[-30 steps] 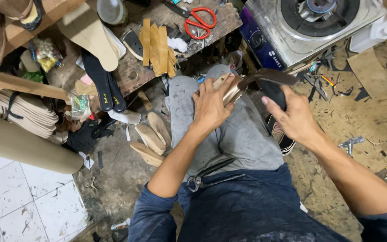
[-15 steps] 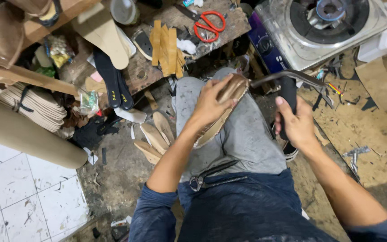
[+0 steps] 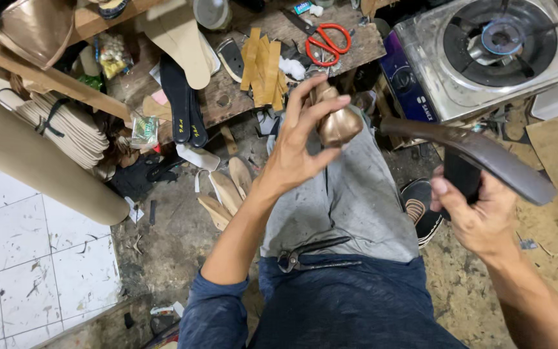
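While our left hand pinches the bronze shoe in its fingertips, our right hand, fist closed on the hammer, could strike those fingers.

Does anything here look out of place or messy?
Yes. Pliers lie loose across the person's lap, and soles and scraps litter the dirty floor. The left hand holds a bronze shoe piece.

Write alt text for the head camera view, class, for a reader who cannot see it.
A seated person's left hand lifts a bronze shoe upper while the right hand grips a dark hammer-like tool. Pincers lie on their lap; red scissors and a gas stove lie beyond.
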Tool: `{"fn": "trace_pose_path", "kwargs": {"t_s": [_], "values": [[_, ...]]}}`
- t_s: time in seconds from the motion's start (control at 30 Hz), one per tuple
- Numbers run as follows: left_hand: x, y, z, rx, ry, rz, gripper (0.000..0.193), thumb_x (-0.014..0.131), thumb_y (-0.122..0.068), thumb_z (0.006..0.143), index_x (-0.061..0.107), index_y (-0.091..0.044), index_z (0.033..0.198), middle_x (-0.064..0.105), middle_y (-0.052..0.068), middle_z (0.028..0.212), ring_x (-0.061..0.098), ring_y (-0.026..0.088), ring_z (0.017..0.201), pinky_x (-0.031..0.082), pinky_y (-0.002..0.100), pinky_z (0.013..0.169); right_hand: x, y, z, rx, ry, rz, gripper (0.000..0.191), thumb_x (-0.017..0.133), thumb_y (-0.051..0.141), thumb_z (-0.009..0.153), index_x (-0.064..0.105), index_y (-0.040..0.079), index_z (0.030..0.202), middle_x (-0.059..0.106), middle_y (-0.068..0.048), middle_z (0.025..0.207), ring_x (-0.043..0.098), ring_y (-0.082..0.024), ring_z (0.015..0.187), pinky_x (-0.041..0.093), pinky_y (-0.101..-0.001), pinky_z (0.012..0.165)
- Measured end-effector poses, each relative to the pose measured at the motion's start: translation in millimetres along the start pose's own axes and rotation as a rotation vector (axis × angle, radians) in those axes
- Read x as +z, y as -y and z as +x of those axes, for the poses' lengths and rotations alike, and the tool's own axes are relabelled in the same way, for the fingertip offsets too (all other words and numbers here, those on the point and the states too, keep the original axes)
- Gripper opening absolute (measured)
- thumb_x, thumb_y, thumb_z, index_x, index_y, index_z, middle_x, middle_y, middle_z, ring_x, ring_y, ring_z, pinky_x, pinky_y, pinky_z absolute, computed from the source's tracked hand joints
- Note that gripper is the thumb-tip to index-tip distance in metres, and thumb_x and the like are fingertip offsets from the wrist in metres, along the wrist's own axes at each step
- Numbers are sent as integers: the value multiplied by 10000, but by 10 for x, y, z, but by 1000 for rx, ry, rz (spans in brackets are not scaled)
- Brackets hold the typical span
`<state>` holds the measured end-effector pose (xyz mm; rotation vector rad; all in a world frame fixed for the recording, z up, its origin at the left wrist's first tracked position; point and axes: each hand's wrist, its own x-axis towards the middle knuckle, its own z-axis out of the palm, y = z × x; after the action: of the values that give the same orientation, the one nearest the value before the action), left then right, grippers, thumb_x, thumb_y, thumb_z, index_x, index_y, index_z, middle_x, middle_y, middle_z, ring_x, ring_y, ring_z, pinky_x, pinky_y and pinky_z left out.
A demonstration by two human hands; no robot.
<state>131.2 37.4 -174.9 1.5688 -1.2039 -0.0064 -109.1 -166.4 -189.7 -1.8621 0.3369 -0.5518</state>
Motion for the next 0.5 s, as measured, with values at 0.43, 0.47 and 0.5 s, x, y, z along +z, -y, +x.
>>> {"fn": "trace_pose_path", "kwargs": {"t_s": [0.43,0.47,0.5], "values": [[102,-15,-212,101,-51,-145,1104,978,-92,791,229,-94,1602,476,162,1563,449,315,1499,377,420,1294,-44,353,19,-231,366,-613,381,807,258,879,638,7,1111,688,-46,831,638,-118,658,486,-262,529],[101,-8,-223,108,-50,-117,1126,987,-94,776,219,-94,1599,479,166,1571,448,315,1495,363,423,1295,-23,354,45,-262,289,-583,350,808,247,868,651,4,1066,675,-49,778,604,-120,597,466,-282,501],[108,-7,-237,114,-48,-96,1148,996,-96,760,209,-94,1595,483,170,1578,447,315,1491,348,427,1297,5,372,39,-288,212,-555,320,808,236,857,665,1,1021,662,-51,725,571,-122,535,445,-303,473]]}}
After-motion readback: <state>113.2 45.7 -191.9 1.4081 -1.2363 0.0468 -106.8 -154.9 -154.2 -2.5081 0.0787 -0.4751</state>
